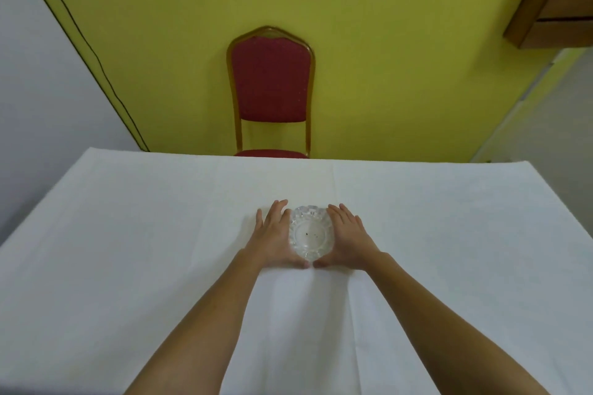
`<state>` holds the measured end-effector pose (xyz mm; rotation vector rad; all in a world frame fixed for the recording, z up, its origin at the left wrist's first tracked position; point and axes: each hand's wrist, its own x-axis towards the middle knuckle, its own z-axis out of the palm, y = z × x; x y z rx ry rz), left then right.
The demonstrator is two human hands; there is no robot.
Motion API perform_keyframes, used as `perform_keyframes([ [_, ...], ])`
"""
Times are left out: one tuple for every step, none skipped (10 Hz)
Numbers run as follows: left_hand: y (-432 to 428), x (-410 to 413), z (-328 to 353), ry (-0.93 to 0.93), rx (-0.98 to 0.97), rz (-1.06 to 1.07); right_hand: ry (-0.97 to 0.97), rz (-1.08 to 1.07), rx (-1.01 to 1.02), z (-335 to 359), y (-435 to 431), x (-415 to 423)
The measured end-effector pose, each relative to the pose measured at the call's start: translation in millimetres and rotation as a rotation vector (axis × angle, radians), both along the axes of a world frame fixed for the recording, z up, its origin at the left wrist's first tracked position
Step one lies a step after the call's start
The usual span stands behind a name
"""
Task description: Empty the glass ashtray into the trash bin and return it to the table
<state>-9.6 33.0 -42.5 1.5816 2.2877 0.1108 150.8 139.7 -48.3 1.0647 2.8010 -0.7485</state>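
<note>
A round cut-glass ashtray (pixel 310 233) stands on the white tablecloth (pixel 128 250) near the middle of the table. A few small dark specks lie in its bowl. My left hand (pixel 273 234) cups its left side, fingers extended along the rim. My right hand (pixel 346 238) cups its right side the same way. Both thumbs nearly meet at the near edge of the ashtray. The ashtray rests on the cloth between the two palms. No trash bin is in view.
A red padded chair (pixel 271 80) with a gold frame stands behind the table's far edge, against a yellow-green wall. A wooden cabinet (pixel 555 0) hangs at the upper right. A dark cable (pixel 96 58) runs down the wall on the left.
</note>
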Motion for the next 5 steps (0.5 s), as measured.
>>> perform_keyframes([
  [-2.5,-6.4,-1.1,-0.008,-0.025,-0.029,-0.045,-0.019,-0.002,-1.0,-2.4,1.8],
  [-5.1,-13.1,-2.8,-0.005,-0.054,-0.058,-0.120,0.007,0.016,-2.2,-3.9,1.4],
  [-6.0,-14.9,-1.6,0.025,-0.084,-0.100,-0.196,0.042,0.047,2.7,-5.4,1.4],
  [-5.2,-13.2,5.9,0.057,-0.135,-0.131,-0.285,0.084,0.061,13.1,-3.3,2.5],
  [-2.3,-14.1,20.4,0.062,-0.157,-0.138,-0.337,0.103,0.028,25.4,1.7,4.2],
])
